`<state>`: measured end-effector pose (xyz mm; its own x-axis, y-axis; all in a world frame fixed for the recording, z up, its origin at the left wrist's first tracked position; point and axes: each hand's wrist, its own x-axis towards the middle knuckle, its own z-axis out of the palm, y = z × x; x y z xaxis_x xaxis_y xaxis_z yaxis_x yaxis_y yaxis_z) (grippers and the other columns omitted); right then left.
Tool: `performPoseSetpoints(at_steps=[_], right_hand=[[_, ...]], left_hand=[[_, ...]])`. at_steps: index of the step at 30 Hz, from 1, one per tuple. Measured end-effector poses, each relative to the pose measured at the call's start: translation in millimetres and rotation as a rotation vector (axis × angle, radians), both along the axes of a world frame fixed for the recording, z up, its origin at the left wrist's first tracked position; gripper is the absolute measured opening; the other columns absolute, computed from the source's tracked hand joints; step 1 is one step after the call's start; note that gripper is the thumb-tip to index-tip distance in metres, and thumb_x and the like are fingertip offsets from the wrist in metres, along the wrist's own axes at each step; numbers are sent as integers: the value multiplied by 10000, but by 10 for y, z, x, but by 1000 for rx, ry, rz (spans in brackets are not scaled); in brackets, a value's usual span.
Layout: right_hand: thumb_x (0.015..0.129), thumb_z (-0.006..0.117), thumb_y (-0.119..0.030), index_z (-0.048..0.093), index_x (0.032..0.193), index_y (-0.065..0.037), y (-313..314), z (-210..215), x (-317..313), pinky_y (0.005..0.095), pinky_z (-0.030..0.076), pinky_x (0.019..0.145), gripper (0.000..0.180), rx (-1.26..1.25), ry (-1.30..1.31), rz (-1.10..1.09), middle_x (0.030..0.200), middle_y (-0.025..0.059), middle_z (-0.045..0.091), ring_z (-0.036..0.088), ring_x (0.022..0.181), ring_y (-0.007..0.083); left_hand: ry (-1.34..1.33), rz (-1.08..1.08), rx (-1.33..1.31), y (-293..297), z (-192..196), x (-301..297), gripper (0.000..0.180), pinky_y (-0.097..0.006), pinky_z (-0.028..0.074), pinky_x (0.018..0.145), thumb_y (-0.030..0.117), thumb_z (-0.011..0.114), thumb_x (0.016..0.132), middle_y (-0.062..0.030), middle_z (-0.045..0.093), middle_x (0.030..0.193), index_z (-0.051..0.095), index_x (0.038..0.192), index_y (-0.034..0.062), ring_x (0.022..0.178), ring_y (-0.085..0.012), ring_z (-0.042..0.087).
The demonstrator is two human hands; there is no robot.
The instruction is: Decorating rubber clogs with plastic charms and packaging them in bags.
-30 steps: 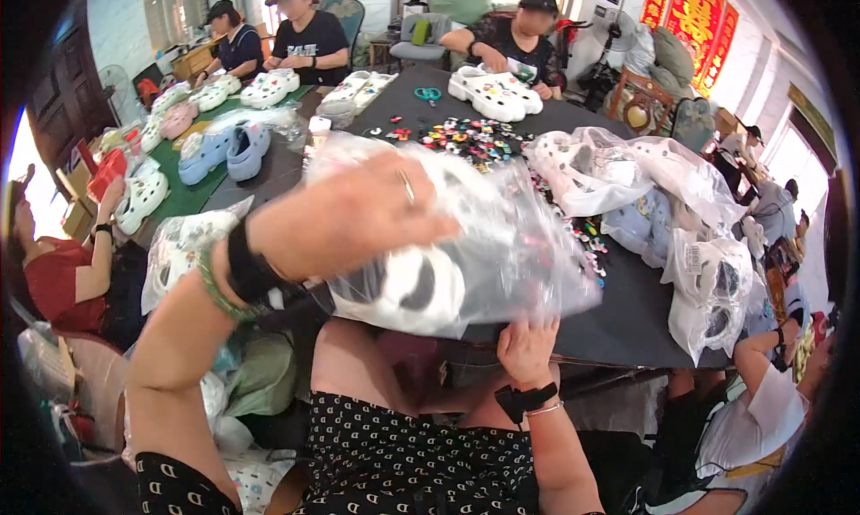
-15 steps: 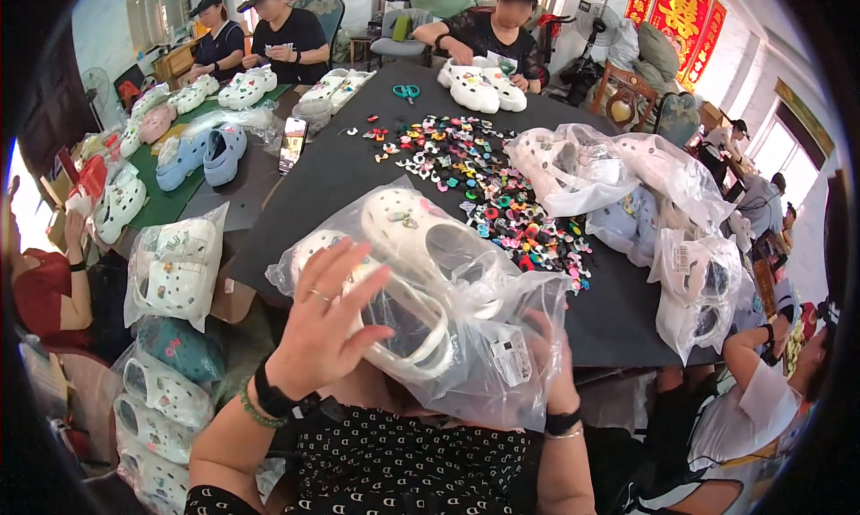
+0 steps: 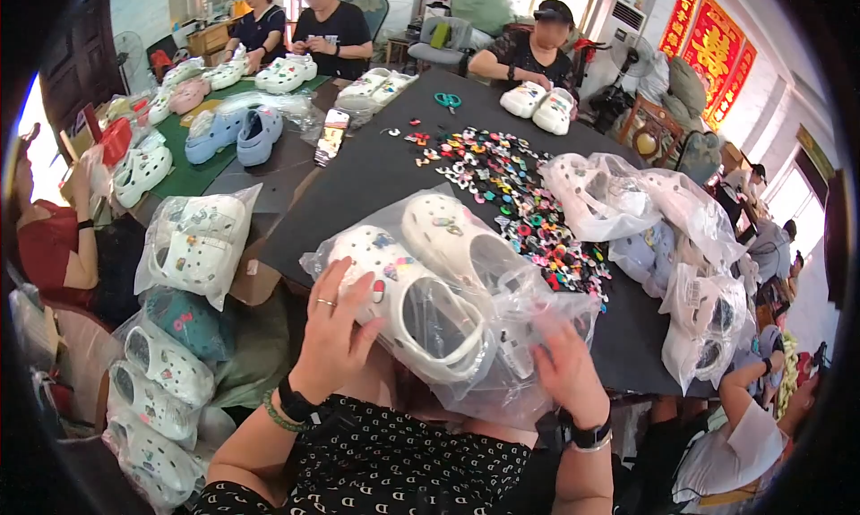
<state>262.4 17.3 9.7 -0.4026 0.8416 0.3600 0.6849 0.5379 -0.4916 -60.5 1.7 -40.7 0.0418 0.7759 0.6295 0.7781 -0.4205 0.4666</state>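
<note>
A clear plastic bag (image 3: 517,391) with a pair of white clogs (image 3: 363,251) inside lies tilted over the near edge of the black table. Small colourful charms sit on the clogs' toes. Against the side of the left clog rests my left hand (image 3: 336,331), fingers stretched and apart, touching the plastic. My right hand (image 3: 573,372) is at the bag's loose, crumpled end, its fingers closed on the film and partly blurred behind it. Under the plastic near that hand a white label shows.
A heap of colourful charms (image 3: 502,179) covers the black table (image 3: 358,188). Bagged clogs (image 3: 703,322) lie at right, more bagged clogs (image 3: 202,242) are stacked at left. Teal scissors (image 3: 448,101) and a phone (image 3: 331,137) lie farther back. Several people work around.
My left hand has come down from above the bag onto the left clog's side. My right hand has come out more into view at the bag's end. The whole view has shifted.
</note>
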Motion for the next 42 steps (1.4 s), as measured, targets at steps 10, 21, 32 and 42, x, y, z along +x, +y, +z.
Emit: performPoseSetpoints(at_steps=[10, 21, 32, 42], right_hand=[[851, 573, -92, 667, 1153, -22, 124, 115, -78, 355, 469, 911, 324, -430, 491, 224, 1223, 201, 639, 622, 1082, 345], [834, 704, -180, 631, 993, 5, 215, 278, -130, 424, 486, 810, 255, -203, -282, -146, 1036, 186, 653, 602, 923, 383], [792, 566, 13, 659, 1116, -20, 221, 251, -60, 451, 400, 1054, 339, -151, -45, 289, 1125, 194, 663, 604, 1120, 367], [799, 581, 10, 621, 1207, -56, 480, 98, -2, 484, 371, 1085, 414, 87, -256, 179, 1276, 167, 594, 467, 1271, 420]], left_hand=[[-31, 11, -23, -111, -206, -97, 527, -490, 356, 1072, 209, 724, 837, -243, 391, 1431, 557, 1313, 56, 1284, -442, 406], [-35, -16, -76, -82, -241, -1, 561, -479, 317, 1101, 183, 706, 855, -267, 319, 1465, 493, 1351, 26, 1328, -433, 357], [-48, 4, -76, -102, -288, -42, 564, -474, 336, 1081, 225, 725, 848, -270, 339, 1462, 524, 1353, 77, 1311, -424, 395], [-56, -39, -85, -87, -258, -68, 563, -482, 329, 1105, 172, 717, 853, -273, 298, 1486, 501, 1362, 64, 1349, -445, 347]])
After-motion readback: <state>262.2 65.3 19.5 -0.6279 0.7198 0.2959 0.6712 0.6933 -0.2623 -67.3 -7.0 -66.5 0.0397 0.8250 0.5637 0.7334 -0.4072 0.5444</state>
